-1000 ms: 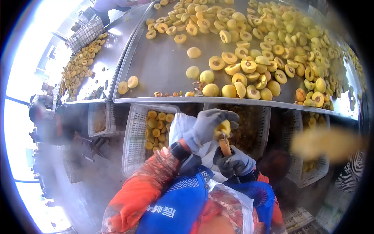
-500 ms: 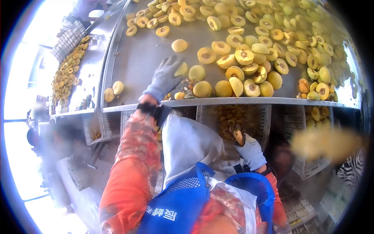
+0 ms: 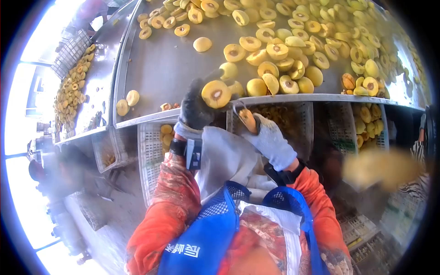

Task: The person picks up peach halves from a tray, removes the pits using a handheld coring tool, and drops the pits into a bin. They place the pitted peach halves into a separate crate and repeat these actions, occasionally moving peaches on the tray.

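My left hand (image 3: 195, 106), in a dark-palmed grey glove, is closed around a yellow peach half (image 3: 216, 94), its cut face with the brown pit turned up. My right hand (image 3: 271, 141), also gloved, grips a pitting knife (image 3: 248, 120) by its wooden handle. The tool's curved metal end points at the peach half, close beside it. Both hands are at the front edge of the metal table (image 3: 167, 68), where many more peach halves (image 3: 277, 51) lie, some cut side up and others skin up.
Beneath the table edge stand plastic crates, one holding peach halves (image 3: 368, 120) and a white one (image 3: 149, 160) at left. A second table (image 3: 98, 78) at left bears a pile of halves and a tipped crate (image 3: 72, 54). A blurred blob (image 3: 382, 168) covers part of the right side.
My left hand has picked up a peach half and drawn back to the table edge. My right hand has risen with the pitting knife to meet it.
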The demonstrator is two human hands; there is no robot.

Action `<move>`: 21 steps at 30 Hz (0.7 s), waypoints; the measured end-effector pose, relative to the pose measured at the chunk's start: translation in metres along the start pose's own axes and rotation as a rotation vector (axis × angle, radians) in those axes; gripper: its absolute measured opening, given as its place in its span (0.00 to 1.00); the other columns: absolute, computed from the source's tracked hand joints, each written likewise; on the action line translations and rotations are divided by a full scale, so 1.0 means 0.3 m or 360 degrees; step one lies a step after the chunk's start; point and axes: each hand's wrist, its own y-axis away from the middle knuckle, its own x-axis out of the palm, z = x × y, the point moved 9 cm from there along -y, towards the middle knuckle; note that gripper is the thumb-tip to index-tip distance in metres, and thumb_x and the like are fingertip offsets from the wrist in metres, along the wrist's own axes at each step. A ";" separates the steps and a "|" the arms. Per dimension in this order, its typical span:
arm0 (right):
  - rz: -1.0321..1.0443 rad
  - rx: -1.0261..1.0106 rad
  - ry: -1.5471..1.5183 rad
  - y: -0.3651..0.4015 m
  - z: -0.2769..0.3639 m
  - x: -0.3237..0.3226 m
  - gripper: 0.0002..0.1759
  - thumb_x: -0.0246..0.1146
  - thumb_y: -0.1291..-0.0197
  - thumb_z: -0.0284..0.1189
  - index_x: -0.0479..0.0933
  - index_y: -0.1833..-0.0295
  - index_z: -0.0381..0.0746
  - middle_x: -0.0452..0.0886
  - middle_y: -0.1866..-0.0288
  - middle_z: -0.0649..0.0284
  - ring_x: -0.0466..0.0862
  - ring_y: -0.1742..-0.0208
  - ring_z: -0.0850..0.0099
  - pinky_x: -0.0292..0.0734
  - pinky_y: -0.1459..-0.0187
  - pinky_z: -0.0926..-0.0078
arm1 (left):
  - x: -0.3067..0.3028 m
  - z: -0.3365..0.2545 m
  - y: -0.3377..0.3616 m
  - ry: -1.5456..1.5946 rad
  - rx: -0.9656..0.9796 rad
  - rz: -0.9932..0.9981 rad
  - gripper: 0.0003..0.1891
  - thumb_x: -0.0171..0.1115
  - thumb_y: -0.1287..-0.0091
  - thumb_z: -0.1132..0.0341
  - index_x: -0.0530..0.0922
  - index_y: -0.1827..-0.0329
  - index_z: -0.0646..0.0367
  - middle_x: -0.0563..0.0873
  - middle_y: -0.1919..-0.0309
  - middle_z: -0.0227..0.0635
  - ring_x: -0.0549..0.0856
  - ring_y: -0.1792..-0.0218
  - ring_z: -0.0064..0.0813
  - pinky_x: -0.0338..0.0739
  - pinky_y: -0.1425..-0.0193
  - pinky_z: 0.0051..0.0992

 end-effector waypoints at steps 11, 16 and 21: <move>-0.0216 0.0077 0.0139 0.082 0.021 -0.015 0.21 0.69 0.46 0.38 0.76 0.50 0.39 0.83 0.61 0.48 0.82 0.58 0.47 0.78 0.57 0.57 | 0.239 -0.015 0.119 -0.0028 0.0271 -0.0169 0.18 0.55 0.32 0.71 0.74 0.41 0.66 0.84 0.49 0.42 0.86 0.52 0.34 0.81 0.48 0.29; -0.0274 0.0039 0.0114 0.129 0.007 0.021 0.19 0.68 0.45 0.36 0.76 0.52 0.38 0.83 0.62 0.49 0.82 0.59 0.48 0.78 0.59 0.60 | 0.287 -0.095 0.174 -0.1144 0.0773 -0.0166 0.20 0.51 0.26 0.61 0.73 0.40 0.68 0.81 0.47 0.45 0.86 0.54 0.39 0.84 0.50 0.35; -0.0513 -0.0137 -0.0029 0.162 0.043 0.008 0.14 0.61 0.42 0.36 0.75 0.53 0.41 0.83 0.62 0.50 0.82 0.61 0.48 0.77 0.59 0.54 | 0.324 -0.125 0.207 -0.0959 0.0624 -0.0359 0.15 0.53 0.27 0.67 0.77 0.43 0.65 0.83 0.50 0.44 0.87 0.57 0.34 0.83 0.51 0.29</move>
